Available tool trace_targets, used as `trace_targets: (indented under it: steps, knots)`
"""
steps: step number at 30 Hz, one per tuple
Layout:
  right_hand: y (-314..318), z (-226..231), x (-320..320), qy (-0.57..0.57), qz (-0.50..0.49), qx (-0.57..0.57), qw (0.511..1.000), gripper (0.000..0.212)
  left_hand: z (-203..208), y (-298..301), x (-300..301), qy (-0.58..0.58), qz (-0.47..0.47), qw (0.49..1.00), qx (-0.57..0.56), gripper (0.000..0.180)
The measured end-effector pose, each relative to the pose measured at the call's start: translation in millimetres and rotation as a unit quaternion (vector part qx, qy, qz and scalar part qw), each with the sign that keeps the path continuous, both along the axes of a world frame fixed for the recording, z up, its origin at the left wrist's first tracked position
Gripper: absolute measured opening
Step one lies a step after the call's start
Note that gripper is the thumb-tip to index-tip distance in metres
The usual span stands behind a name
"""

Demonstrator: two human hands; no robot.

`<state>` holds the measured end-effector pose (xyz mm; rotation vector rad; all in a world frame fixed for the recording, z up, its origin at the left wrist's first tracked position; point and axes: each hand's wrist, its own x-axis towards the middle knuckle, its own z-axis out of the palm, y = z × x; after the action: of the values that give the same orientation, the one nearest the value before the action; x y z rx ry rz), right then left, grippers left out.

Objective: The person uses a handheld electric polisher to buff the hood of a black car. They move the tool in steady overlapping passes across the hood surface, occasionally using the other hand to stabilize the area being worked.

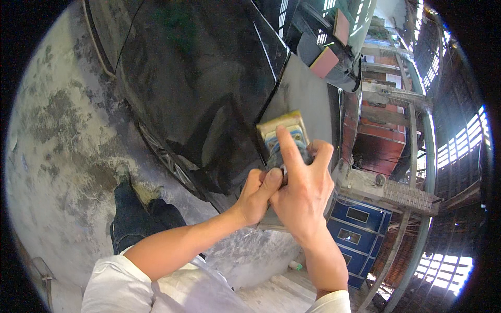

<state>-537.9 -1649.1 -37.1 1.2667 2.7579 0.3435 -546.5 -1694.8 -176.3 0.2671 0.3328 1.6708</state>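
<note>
A handheld power sander (297, 140) with a blue-and-white top and a yellow-edged rectangular pad rests against the grey, dull-surfaced section (305, 91) of a dark car body. My right hand (305, 195) is wrapped over the sander's body, its index finger stretched along the top. Lower down, my left hand (252, 201) is closed at the sander's rear end, its thumb touching my right hand. The fingers beneath the tool are hidden. To the left of the sander spreads the car's glossy black panel (203, 68).
Two pinkish flat pads (324, 62) lie on the car near its glass. A stained concrete floor (57, 115) stretches along the left. Wooden beams (396, 99), a red panel (381, 143) and a blue panelled door (352, 229) stand to the right.
</note>
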Motion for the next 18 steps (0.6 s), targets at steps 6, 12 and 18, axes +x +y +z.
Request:
trace_targets:
  steps: [6, 12, 18]
  knots:
    - [2.2, -0.3, 5.1, -0.019, 0.015, -0.015, 1.0, 0.078, -3.4, -1.5, 6.0, 0.017, 0.002, 1.0, -0.007, 0.076]
    - [-4.5, -4.4, 25.7, -0.015, 0.007, -0.029, 0.999, 0.077, -3.5, -7.1, 20.5, 0.012, 0.0, 0.998, -0.054, 0.076]
    - [1.6, -2.2, 54.1, 0.071, -0.041, -0.002, 0.997, 0.075, 2.1, 5.0, 23.5, 0.092, -0.11, 0.99, 0.013, 0.067]
